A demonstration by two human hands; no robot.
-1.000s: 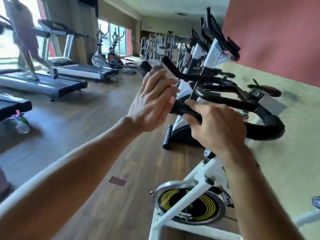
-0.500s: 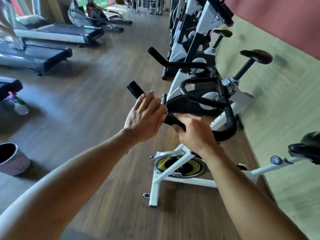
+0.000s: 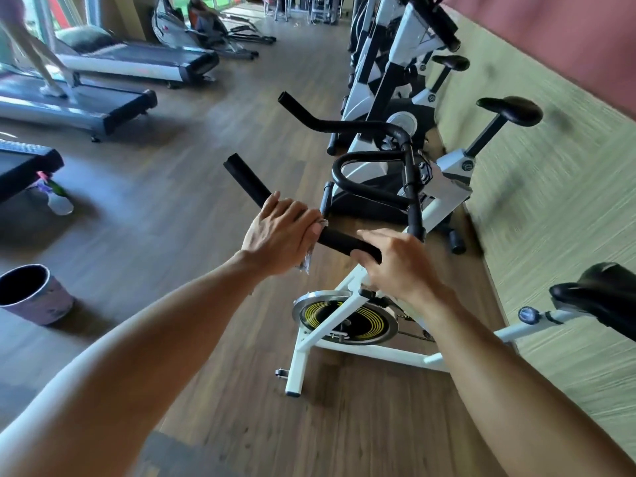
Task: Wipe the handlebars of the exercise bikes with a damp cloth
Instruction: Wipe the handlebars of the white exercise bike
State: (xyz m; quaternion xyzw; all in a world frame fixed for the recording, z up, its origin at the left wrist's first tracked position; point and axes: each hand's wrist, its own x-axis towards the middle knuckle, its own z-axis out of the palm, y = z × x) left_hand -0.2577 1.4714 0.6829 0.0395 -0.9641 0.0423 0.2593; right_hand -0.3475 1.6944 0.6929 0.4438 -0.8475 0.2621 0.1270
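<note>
Left hand wraps its grip around the black handlebar, pressing a crumpled cloth against it. Right hand curls closed around the same bar just beside it.

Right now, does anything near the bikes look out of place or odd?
One thing: a spray bottle lies tipped on the floor beside a treadmill, not upright. A bucket stands upright nearby. No spill shows. The left hand wraps the cloth round the handlebar; the right hand holds the bar.
</note>
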